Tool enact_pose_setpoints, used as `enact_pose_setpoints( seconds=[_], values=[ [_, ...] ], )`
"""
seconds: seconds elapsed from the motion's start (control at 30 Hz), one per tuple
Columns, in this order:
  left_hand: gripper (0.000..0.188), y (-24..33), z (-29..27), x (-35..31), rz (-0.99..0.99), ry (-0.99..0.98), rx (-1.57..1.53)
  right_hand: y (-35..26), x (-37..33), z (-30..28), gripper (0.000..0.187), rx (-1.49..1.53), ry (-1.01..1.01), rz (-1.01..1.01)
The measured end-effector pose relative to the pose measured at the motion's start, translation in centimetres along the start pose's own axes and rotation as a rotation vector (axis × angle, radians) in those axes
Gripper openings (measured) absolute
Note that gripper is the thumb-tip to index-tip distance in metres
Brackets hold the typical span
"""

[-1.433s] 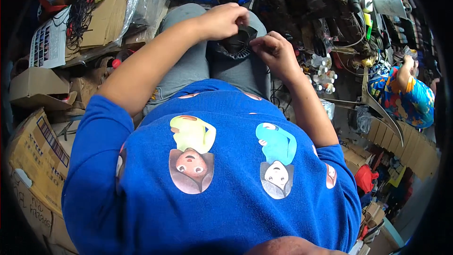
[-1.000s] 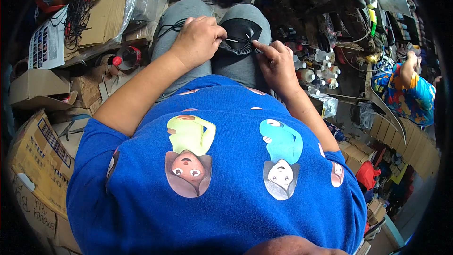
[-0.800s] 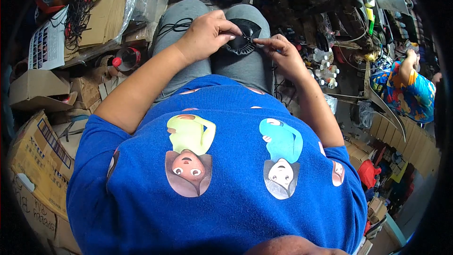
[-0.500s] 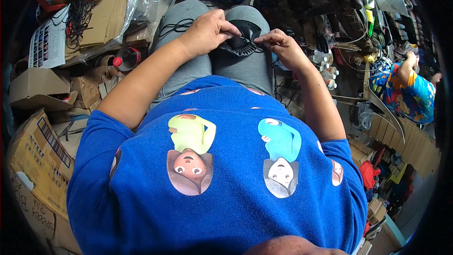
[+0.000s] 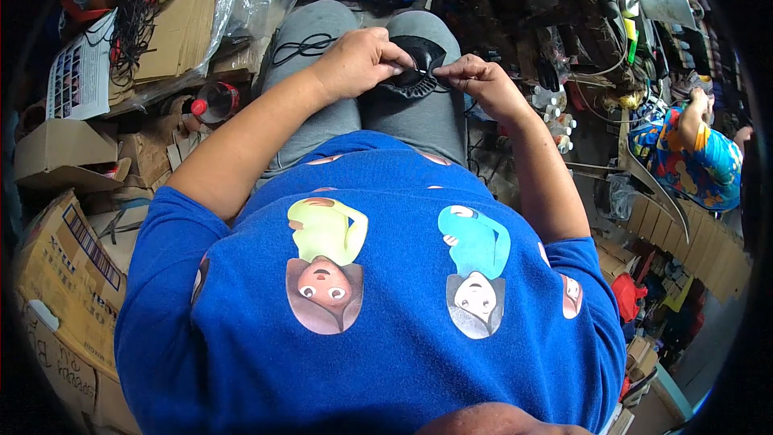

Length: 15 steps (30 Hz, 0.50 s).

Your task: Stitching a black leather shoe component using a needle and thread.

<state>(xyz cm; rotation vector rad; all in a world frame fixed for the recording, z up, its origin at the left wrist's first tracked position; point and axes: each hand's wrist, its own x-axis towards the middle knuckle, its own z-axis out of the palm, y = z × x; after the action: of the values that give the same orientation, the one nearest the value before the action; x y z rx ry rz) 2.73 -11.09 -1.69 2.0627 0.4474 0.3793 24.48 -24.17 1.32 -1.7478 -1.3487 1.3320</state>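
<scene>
A black shoe upper [image 5: 413, 90] with a gathered, puckered edge lies on my right thigh. My left hand [image 5: 362, 60] reaches over it from the left, thumb and fingers pinched together at its middle. By those fingertips shows a thin, shiny, needle-like sliver [image 5: 421, 72]. My right hand [image 5: 481, 84] is closed in a pinch at the upper's right edge; what it holds is too small to make out. Black cord [image 5: 299, 48] lies looped over my left thigh, partly beside my left wrist.
Cardboard boxes [image 5: 64, 153] and a red-capped bottle [image 5: 213, 103] stand at my left. Several small white bottles [image 5: 555, 122] are to the right of my right hand. Further right sits another person in a colourful shirt [image 5: 688, 157]. Dark clutter fills the far side.
Both hands have shifted slightly nearer to me over the shoe upper. The shiny sliver between them shows shorter and lower than before. Both pinches stay closed.
</scene>
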Motion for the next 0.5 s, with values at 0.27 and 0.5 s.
enact_pose_setpoints(
  seconds=[0.27,0.5],
  values=[
    [0.017,-1.3,0.1,2.3,0.014,-0.135,-0.078,0.7,1.0,-0.7,0.029,0.071,-0.083,0.038],
    [0.014,-0.6,-0.2,3.4,0.085,-0.198,-0.039,0.8,1.1,0.0,0.026,0.059,-0.082,0.019]
  ],
)
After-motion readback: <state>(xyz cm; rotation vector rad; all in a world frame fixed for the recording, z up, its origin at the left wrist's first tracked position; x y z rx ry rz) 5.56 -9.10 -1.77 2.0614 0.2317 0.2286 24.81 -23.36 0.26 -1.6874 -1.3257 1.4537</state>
